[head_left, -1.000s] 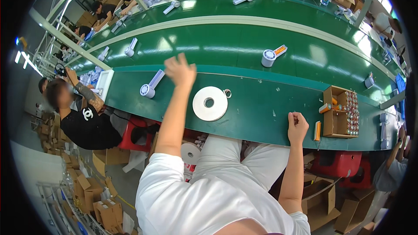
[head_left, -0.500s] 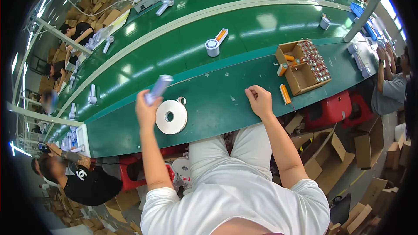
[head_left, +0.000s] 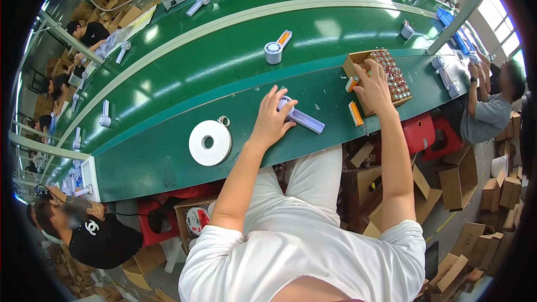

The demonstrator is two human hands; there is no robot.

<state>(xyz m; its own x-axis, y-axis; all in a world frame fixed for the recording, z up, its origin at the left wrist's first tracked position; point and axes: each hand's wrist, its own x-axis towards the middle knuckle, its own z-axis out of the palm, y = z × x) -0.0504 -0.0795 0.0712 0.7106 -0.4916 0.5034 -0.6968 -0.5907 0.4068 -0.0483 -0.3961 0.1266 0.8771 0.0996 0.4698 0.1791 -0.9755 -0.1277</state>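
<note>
A pale lilac handheld fan lies on the green bench in front of me, its long handle slanting toward the near right. My left hand has its thumb and fingers around the fan's round head. Over the cardboard box at the right, my right hand reaches in with its fingers spread. The hand partly covers the box's inside. Upright batteries fill the box's right part. One orange battery leans at its left side, and another orange battery lies on the bench nearby.
A white tape roll lies left of my left hand, with a small ring beside it. Another fan, its handle showing orange, stands on the green conveyor. Red stools and cartons lie beyond the bench's near edge. Co-workers sit at both sides.
My left hand has brought the fan from above the tape roll rightward, down onto the bench. My right hand has gone from the bare bench to the battery box, its fingers spreading.
</note>
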